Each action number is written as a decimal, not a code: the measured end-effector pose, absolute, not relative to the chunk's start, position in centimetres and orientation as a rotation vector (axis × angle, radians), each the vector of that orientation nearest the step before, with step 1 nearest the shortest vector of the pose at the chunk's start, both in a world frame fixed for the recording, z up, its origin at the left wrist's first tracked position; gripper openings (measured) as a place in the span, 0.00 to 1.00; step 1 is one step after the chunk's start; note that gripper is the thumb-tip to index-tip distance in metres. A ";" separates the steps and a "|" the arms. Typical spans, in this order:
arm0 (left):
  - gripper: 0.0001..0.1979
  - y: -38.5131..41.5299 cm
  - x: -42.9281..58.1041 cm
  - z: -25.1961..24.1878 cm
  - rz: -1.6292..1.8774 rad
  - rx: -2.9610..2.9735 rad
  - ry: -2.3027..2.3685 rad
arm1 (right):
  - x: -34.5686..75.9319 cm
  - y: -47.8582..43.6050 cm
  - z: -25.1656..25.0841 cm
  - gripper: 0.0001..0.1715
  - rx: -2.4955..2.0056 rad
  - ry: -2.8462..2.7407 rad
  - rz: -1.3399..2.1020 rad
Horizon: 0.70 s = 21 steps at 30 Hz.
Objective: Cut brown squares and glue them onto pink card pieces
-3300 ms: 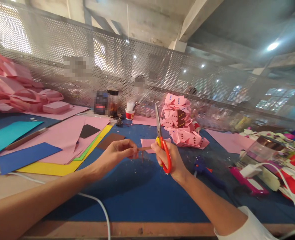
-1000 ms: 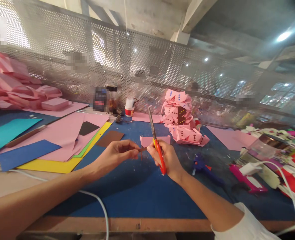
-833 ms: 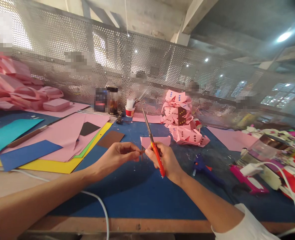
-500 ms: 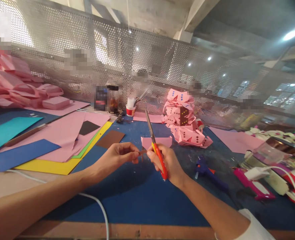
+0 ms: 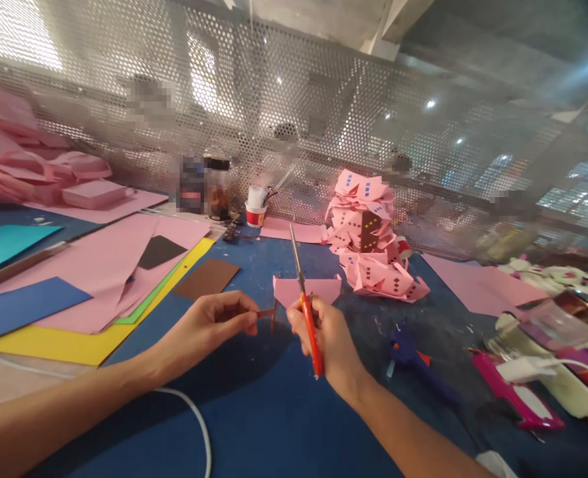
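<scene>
My left hand (image 5: 226, 320) pinches a narrow brown paper strip (image 5: 266, 313) between thumb and fingertips, its free end pointing right. Closed around red-handled scissors (image 5: 309, 325) is my right hand (image 5: 326, 332); the blades point up and away and look shut. A small gap separates the strip from my right fingers. Just behind the hands lies a pink paper piece (image 5: 318, 288) with upturned corners, partly hidden by the scissors. Another thin brown strip (image 5: 273, 323) shows below the held one; I cannot tell whether the two are joined. A brown sheet (image 5: 207, 279) lies beyond my left hand.
A stack of folded pink pieces with dotted marks (image 5: 363, 229) stands at the back. To the right are a blue glue gun (image 5: 416, 358) and a magenta tool (image 5: 515, 392). Coloured sheets (image 5: 94, 285) spread leftward. A white cable (image 5: 194, 415) crosses the front.
My hands have moved apart; the brown strip now stays with my left hand, away from my right fingers. The scissors have turned more upright. The view has shifted slightly.
</scene>
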State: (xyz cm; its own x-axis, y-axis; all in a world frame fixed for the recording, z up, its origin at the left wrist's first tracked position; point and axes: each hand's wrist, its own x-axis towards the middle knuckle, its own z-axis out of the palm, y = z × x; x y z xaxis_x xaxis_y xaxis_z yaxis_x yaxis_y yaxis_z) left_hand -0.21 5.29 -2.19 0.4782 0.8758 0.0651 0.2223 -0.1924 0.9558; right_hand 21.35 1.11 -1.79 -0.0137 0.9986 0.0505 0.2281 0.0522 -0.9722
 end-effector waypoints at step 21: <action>0.14 6.7 -0.7 -1.9 0.850 1.474 0.997 | 20.3 0.5 -2.7 0.07 -1.337 -1.367 1.360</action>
State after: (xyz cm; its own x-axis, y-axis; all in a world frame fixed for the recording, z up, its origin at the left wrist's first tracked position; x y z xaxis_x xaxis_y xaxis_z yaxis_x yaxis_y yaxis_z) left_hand -0.72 6.73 -1.91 0.3859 0.9224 -0.0174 0.1286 -0.0351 0.9911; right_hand 20.35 0.47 -2.73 -0.1479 0.9782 -0.1459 0.1506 -0.1235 -0.9808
